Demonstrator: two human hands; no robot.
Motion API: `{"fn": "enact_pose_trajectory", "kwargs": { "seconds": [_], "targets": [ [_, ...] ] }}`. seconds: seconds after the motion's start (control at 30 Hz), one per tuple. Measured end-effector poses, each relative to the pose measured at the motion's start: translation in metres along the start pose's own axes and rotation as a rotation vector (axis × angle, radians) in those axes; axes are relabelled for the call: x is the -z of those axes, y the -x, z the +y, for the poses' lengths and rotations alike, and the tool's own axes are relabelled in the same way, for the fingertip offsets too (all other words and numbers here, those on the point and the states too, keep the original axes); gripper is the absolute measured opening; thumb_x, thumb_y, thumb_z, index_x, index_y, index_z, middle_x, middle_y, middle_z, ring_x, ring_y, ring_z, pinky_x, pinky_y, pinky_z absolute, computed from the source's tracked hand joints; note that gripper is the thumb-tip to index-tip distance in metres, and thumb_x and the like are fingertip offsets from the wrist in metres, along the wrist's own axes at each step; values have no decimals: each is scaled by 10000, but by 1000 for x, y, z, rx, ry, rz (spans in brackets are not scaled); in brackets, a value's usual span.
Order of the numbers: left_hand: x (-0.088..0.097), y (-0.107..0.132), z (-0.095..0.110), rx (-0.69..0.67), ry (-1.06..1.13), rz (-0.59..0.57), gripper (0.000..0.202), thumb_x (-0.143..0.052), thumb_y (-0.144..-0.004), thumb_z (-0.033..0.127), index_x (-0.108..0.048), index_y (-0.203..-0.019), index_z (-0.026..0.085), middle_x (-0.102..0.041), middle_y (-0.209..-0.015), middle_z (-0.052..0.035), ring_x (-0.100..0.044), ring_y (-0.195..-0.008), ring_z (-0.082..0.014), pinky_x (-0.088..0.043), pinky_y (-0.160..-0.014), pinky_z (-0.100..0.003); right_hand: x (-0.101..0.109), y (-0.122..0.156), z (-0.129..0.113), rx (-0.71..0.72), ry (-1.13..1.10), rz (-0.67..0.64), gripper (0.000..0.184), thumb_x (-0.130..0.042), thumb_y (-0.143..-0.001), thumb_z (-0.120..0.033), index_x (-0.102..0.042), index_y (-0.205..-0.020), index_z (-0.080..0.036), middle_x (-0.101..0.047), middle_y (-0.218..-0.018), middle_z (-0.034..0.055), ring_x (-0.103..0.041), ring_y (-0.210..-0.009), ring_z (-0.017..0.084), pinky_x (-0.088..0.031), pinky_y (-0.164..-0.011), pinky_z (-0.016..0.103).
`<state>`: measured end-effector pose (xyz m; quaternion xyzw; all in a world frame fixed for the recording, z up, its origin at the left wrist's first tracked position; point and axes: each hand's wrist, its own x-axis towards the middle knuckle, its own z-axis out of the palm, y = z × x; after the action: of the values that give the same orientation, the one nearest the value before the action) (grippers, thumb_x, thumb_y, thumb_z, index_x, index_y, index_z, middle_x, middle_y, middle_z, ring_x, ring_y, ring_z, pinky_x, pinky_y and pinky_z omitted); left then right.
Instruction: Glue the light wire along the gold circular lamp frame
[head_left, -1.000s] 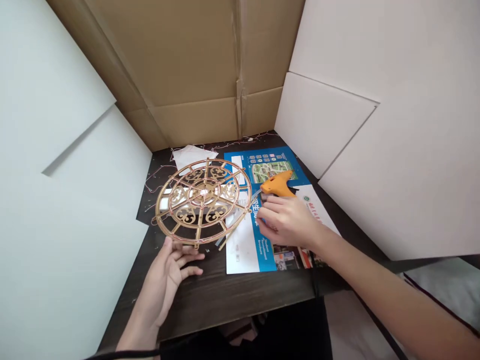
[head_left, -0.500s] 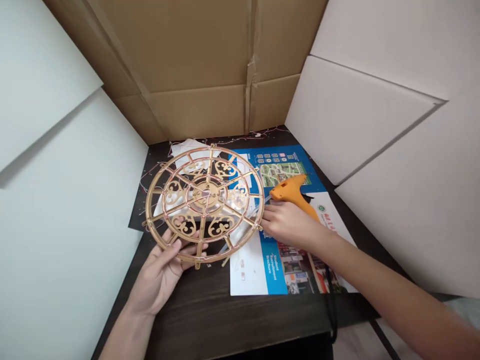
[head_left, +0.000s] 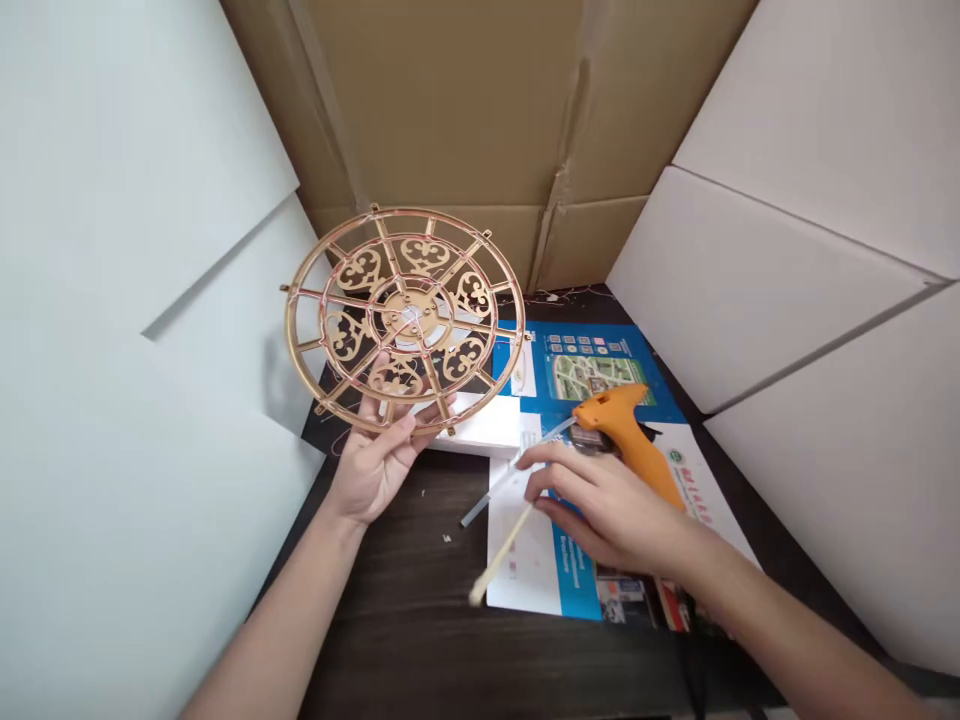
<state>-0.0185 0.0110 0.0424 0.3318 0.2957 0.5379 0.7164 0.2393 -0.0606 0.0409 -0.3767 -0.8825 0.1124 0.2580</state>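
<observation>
White panels (head_left: 112, 420) stand along the left side of the frame, and brown cardboard (head_left: 450, 110) fills the upper middle. Left of centre, the person's left hand (head_left: 379, 465) is clamped on the lower rim of a round gold frame (head_left: 417, 305), thumb in front and fingers behind. The frame is held tilted above the dark table (head_left: 405, 620), its openwork scrolls set around a central hub, with thin reddish wire running along its rings and spokes. Behind its lower right edge, near the centre of the picture, lies a white box (head_left: 484, 428). Small white scraps (head_left: 447, 539) dot the table below the box. Further right, the right hand (head_left: 600, 500) pinches one end of a thin pale stick (head_left: 504, 555) between its fingertips; the other end points to the lower left. Just above it, a translucent rod (head_left: 478, 508) slants up to an orange glue gun (head_left: 630, 440), which lies over a blue and white brochure (head_left: 555, 402). More white panels (head_left: 825, 430) fill the right side.
</observation>
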Motion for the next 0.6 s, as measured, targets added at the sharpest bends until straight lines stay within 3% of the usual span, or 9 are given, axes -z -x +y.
{"fn": "enact_pose_trajectory", "kwargs": {
  "seconds": [0.1, 0.17, 0.27, 0.37, 0.5, 0.6],
  "targets": [
    [10, 1, -4, -3, 24, -1, 832, -735, -842, 102, -388, -1493, 485, -690, -1299, 10, -659, -1208, -268, -488, -1109, -497, -14, -9, -21, -208, -559, 40, 72, -476, -1034, -213, -481, -1104, -195, -641, -858, 20, -624, -729, 114, -477, -618, 219],
    [15, 5, -6, 2, 45, 1, 833, -726, -856, 100, -369, -1505, 479, -689, -1304, -2, -665, -1199, -262, -503, -1095, -490, -29, -13, -28, -315, -894, 141, 211, -509, -1039, -265, -449, -1228, -192, -598, -757, -14, -581, -617, 90, -466, -558, 189],
    [19, 8, -8, 14, 70, -2, 811, -705, -882, 113, -347, -1527, 449, -701, -1282, -22, -667, -1195, -268, -515, -1081, -488, -48, -14, -29, -316, -1178, 183, 203, -476, -1061, -327, -575, -1101, -155, -621, -750, 15, -517, -492, 59, -396, -454, 166],
    [19, 8, -9, 10, 84, 0, 807, -704, -890, 126, -337, -1535, 441, -699, -1286, -25, -661, -1205, -274, -510, -1087, -488, -51, -9, -24, -249, -1190, 195, 243, -481, -1048, -298, -630, -948, -134, -697, -872, 97, -631, -633, 107, -495, -563, 210],
    [17, 7, -10, 17, 79, 15, 823, -719, -881, 127, -338, -1533, 455, -692, -1300, -17, -658, -1210, -279, -500, -1096, -505, -41, -8, -25, -153, -1013, 243, 57, -552, -960, -166, -594, -923, -170, -716, -834, 61, -677, -704, 117, -534, -661, 209],
    [16, 6, -12, 16, 82, 28, 816, -719, -885, 136, -341, -1529, 465, -702, -1280, -10, -660, -1206, -276, -481, -1112, -519, -38, -12, -29, -75, -969, 213, 65, -617, -893, -129, -578, -880, -179, -724, -810, 41, -704, -713, 124, -530, -667, 199]
  ]
}}
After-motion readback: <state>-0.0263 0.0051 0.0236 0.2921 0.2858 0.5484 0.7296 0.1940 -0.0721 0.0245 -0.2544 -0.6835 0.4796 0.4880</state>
